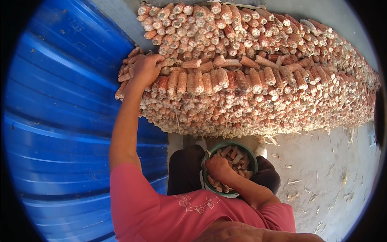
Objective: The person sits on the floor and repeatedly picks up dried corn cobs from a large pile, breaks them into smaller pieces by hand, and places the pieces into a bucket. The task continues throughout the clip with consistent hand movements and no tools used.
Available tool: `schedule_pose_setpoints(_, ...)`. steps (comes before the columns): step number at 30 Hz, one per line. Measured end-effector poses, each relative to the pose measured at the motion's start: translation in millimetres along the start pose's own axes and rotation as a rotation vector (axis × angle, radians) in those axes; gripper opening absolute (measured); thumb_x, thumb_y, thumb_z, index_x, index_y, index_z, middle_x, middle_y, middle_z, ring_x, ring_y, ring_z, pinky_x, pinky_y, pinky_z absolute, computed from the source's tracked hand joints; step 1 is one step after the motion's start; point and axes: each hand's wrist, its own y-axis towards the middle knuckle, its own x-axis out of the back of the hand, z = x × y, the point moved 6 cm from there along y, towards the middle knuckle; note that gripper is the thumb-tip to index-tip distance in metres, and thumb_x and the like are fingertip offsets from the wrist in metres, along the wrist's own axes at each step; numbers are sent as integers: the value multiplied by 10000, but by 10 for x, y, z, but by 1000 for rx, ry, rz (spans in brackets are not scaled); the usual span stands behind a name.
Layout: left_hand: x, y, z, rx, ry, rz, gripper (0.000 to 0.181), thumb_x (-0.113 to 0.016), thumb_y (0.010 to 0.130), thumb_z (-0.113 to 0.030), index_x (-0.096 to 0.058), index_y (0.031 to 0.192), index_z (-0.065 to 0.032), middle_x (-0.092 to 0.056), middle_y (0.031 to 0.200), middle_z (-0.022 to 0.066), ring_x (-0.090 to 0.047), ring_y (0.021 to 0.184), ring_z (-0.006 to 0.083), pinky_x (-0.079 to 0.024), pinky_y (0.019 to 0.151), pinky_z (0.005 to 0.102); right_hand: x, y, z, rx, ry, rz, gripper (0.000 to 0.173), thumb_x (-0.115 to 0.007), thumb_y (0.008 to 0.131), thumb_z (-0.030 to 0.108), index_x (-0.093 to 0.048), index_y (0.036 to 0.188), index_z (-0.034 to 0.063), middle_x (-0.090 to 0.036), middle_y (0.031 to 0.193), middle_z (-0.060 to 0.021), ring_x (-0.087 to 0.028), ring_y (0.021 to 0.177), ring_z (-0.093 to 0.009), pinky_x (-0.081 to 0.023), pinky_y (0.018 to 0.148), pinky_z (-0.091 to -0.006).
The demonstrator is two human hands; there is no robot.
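My left hand rests on the left end of a long stack of dried, shelled corn cobs, near the blue wall; its fingers curl at the end of a cob, and whether they grip it cannot be told. Between my knees stands a green round bucket with loose corn cobs in it. Down inside the bucket, at its left side, is my right hand. Its fingers are hidden beneath the hand, so what they hold does not show.
A blue corrugated metal wall runs along the left. Behind the stack rises a grey wall. Bits of husk and straw lie on the concrete floor at the right. Loose cobs lie sideways along a ledge of the stack.
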Motion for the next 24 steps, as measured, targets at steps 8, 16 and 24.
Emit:
schedule_pose_setpoints(8, -94, 10, -260, -364, 291, -28, 245, -617, 837, 40, -745, 1026, -47, -716, 1032, 165, -697, 936, 381, -546, 838, 499, -35, 1, 46, 44, -88, -17, 149, -674, 857, 146, -805, 926, 137, -783, 965, -95, -771, 906, -254, -598, 680, -363)
schedule_pose_setpoints(16, -144, 182, -271, -254, 481, 178, 197, -612, 827, 37, -737, 973, -7, -708, 1047, 211, -702, 902, 422, -579, 795, 507, -85, 35, 129, 97, -69, 10, 165, -671, 864, 149, -810, 950, 133, -784, 992, -99, -769, 930, -253, -596, 705, -382)
schedule_pose_setpoints(24, -53, 85, -972, -213, -130, 140, 164, -669, 965, -142, -711, 1093, -49, -638, 1185, 161, -625, 1145, 333, -510, 953, 472, -22, -18, 3, 54, -1, 12, 171, -689, 845, 158, -799, 960, 96, -777, 999, -135, -762, 962, -297, -614, 745, -419)
